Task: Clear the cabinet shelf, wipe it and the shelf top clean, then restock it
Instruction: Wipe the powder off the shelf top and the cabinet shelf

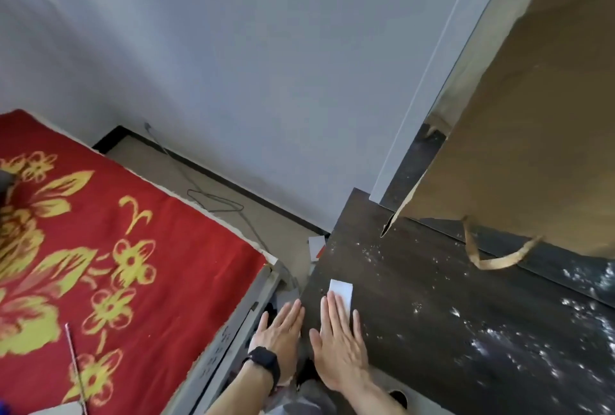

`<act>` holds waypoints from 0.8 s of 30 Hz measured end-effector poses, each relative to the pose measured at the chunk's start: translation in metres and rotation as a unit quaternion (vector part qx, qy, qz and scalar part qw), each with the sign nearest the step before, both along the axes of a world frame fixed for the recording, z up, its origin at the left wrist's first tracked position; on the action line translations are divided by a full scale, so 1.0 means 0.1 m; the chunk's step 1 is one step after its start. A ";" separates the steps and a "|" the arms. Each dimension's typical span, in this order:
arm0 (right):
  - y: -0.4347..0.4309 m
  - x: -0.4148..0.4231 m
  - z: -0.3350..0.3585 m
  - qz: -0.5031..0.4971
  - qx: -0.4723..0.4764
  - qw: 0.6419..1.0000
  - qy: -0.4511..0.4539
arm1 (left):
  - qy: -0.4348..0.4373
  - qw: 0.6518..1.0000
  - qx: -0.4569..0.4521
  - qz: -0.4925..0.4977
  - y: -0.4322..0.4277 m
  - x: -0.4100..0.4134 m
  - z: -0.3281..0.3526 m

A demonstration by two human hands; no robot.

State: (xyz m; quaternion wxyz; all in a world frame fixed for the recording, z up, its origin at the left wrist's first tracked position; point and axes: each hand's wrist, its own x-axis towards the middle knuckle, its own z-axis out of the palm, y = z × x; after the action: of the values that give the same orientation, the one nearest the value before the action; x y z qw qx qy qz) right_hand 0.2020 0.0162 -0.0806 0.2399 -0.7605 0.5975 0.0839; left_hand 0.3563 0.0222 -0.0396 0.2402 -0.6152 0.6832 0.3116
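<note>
"Down at the near edge, what are the 2 hands doing?"

"Right hand (339, 344) lies flat, fingers straight and together, pressing a white folded wipe (342, 289) onto the dark wood-grain shelf top (432, 308). Left hand (279, 331), also flat, sits just beside that top's left edge, gripping nothing."

"Farther back?"

"White dust specks (565, 348) to the right, then a brown paper bag (532, 115)."

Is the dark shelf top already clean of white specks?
No, white specks lie scattered on the shelf top beside the right hand pressing the white wipe.
</note>
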 end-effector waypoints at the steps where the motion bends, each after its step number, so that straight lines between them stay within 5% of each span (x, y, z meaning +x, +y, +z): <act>1: 0.01 -0.17 0.01 0.007 -0.015 1.000 0.007 | -0.006 1.000 0.002 -0.008 -0.02 0.01 0.00; 6: 0.06 -1.21 -0.02 -0.089 -0.042 0.993 0.068 | -0.012 1.000 -0.012 0.002 -0.01 -0.09 -0.04; 9: 0.05 -1.14 -0.02 -0.093 -0.027 0.994 0.048 | -0.025 0.999 -0.012 0.021 0.00 -0.18 -0.06; 12: -0.04 -0.71 -0.04 0.041 -0.045 0.998 0.011 | -0.025 0.999 -0.003 0.048 -0.03 -0.26 -0.02; 17: -0.60 -0.36 -0.16 0.317 -0.081 0.945 0.002 | -0.040 0.995 -0.004 0.094 -0.01 -0.37 -0.02; 21: -1.26 -0.77 -0.13 0.127 -0.086 0.987 0.053 | -0.017 0.985 -0.008 0.171 -0.03 -0.47 -0.03; 24: -1.27 -1.09 -0.15 0.104 -0.107 0.987 0.056 | -0.007 0.978 -0.017 0.209 -0.01 -0.56 -0.03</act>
State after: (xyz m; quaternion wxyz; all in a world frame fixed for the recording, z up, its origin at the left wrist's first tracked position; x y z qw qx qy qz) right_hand 0.0933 -0.1111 -0.0961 0.1130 -0.8339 0.5332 0.0868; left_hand 0.3004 0.0209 -0.0429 0.1642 -0.7504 0.5432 0.3388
